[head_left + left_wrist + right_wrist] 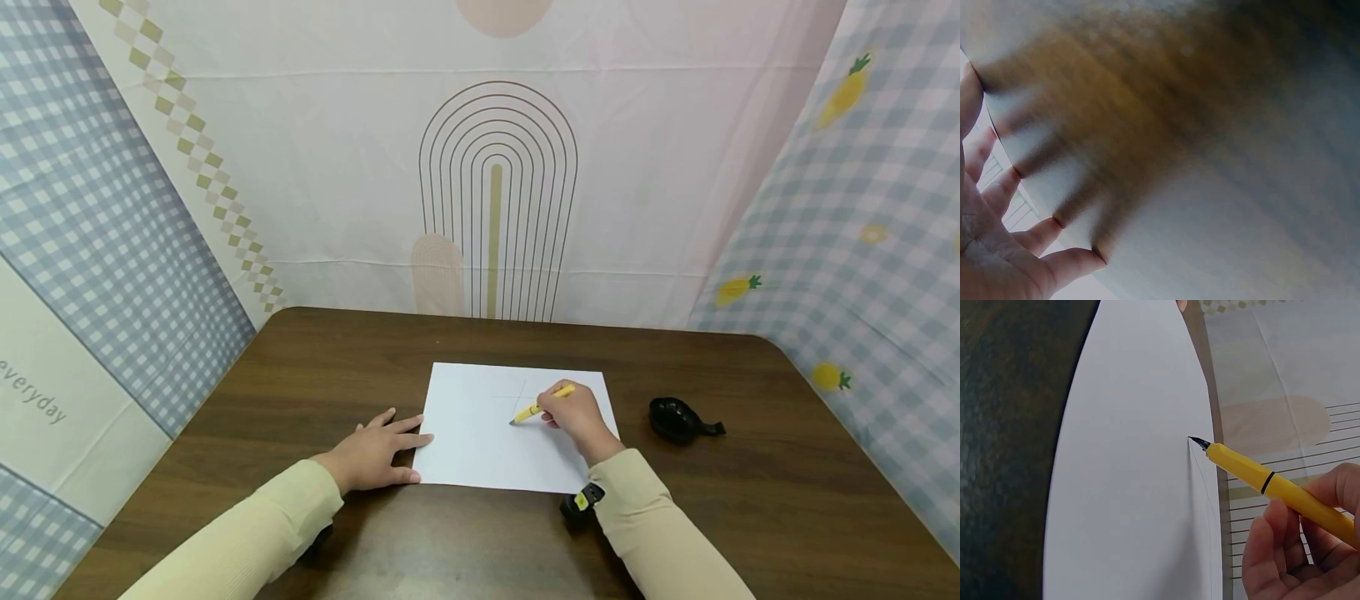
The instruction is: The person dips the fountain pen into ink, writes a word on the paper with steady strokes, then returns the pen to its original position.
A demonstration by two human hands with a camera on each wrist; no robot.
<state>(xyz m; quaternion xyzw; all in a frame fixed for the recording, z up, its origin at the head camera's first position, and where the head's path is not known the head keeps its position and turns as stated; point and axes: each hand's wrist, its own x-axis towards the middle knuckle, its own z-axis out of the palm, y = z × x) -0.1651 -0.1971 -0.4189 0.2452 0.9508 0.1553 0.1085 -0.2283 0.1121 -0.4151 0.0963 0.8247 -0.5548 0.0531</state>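
Note:
A white sheet of paper [472, 442] lies on the brown table. My right hand [577, 417] pinches a yellow fountain pen [531, 412], its dark nib on the sheet. In the right wrist view the pen [1241, 470] slants down to the paper [1129, 456], and a thin line runs from the nib. Two thin crossing lines show on the upper right part of the sheet in the head view. My left hand [375, 454] is spread flat, fingertips at the paper's left edge. The left wrist view shows its fingers [1038, 237] splayed on the glossy tabletop.
A black, glossy pouch-like object with a short tail [678, 419] lies on the table [757, 492] to the right of the paper. A patterned cloth [337, 183] hangs behind the far edge, with checked cloths [862, 275] at the sides.

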